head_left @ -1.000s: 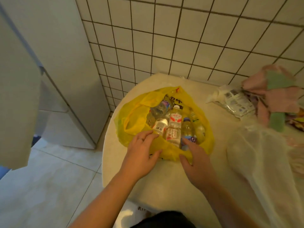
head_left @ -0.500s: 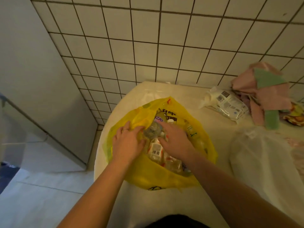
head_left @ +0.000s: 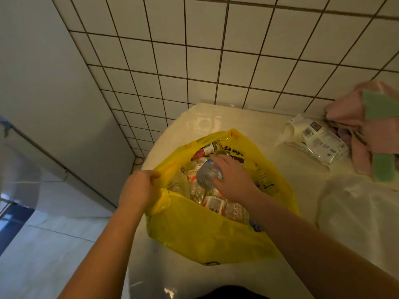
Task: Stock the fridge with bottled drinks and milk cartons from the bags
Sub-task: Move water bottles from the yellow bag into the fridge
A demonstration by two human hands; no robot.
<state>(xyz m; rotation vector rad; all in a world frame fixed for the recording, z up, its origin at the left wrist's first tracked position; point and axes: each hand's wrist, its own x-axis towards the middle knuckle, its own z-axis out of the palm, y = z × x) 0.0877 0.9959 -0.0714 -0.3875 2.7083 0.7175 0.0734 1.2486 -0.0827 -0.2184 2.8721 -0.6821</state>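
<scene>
A yellow plastic bag point(head_left: 205, 236) sits open on a pale round table point(head_left: 287, 275), packed with several clear plastic bottles point(head_left: 213, 202) bearing white and red labels. My left hand point(head_left: 138, 189) grips the bag's left rim and holds it open. My right hand point(head_left: 232, 178) is inside the bag, fingers curled round one clear bottle point(head_left: 207, 176), which is tilted with its base toward me. The grey fridge point(head_left: 54, 87) stands to the left against the tiled wall.
A white translucent bag point(head_left: 358, 210) lies on the table at the right. Behind it are a white labelled packet point(head_left: 319, 141) and a heap of pink and green cloths point(head_left: 371, 126). A white tiled wall point(head_left: 216, 50) backs the table. Pale floor point(head_left: 43, 244) lies at lower left.
My left hand has moved from inside the bag to its left rim and gripped it. My right hand has closed on a clear bottle and raised it among the others.
</scene>
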